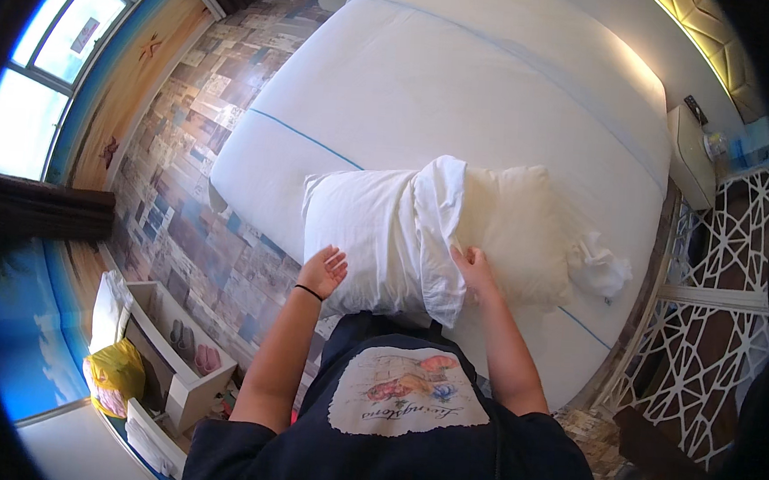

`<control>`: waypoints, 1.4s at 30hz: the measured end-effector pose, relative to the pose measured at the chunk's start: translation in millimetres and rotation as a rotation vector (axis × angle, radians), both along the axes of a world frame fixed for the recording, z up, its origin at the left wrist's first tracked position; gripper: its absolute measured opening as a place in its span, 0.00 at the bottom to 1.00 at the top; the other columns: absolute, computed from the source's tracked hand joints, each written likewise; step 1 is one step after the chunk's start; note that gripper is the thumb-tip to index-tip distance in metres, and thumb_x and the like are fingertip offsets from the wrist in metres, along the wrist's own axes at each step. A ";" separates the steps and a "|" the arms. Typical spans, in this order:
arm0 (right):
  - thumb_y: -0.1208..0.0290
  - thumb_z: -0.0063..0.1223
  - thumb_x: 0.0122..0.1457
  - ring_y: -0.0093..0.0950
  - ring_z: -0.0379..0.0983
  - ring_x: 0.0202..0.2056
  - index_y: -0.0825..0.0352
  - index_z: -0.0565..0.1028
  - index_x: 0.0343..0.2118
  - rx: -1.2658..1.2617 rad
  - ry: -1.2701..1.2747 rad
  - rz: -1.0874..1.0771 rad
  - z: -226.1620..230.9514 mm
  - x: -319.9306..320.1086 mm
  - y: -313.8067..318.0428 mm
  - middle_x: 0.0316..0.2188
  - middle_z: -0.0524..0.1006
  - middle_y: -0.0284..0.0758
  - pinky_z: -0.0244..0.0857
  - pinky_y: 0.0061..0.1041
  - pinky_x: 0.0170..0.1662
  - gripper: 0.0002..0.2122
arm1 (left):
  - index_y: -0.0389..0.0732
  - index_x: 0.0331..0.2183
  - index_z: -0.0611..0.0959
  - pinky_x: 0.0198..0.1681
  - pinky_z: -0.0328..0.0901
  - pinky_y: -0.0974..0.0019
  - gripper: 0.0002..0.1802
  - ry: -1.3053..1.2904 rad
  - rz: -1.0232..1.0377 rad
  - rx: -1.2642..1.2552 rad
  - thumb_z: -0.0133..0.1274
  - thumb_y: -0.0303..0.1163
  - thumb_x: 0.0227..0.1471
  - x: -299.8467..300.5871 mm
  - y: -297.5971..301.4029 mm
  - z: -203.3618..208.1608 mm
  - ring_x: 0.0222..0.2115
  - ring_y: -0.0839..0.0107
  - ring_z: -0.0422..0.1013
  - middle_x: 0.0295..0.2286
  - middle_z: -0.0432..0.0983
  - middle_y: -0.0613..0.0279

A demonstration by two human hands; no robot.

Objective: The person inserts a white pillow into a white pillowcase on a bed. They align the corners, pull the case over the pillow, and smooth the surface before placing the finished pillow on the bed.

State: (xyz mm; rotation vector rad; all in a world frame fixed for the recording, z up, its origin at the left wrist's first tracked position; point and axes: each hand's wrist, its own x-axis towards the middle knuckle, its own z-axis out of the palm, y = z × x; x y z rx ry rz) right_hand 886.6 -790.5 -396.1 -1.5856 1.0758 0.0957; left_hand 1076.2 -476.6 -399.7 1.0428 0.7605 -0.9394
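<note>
A cream pillow (517, 226) lies on the white bed (465, 78), half inside a white pillowcase (372, 230) that is bunched at its open edge (438, 226). My right hand (473, 270) pinches the bunched edge of the pillowcase where it meets the bare pillow. My left hand (323, 271) is open with fingers spread, resting against the covered near corner of the pillow. A black band circles my left wrist.
A crumpled white cloth (599, 266) lies on the bed right of the pillow. A white bedside cabinet (693, 158) stands at the far right. A low white shelf with shoes (180, 351) and a yellow bag (117, 369) sit on the patterned floor to my left.
</note>
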 end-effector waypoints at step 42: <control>0.60 0.63 0.49 0.25 0.73 0.33 0.70 0.78 0.39 -0.111 0.168 -0.216 -40.9 -164.8 -76.9 0.33 0.78 0.37 0.66 0.27 0.36 0.19 | 0.43 0.62 0.52 0.61 0.46 0.45 0.67 0.221 0.030 0.133 0.42 0.81 0.32 -141.0 -12.9 -78.6 0.62 0.54 0.46 0.62 0.48 0.55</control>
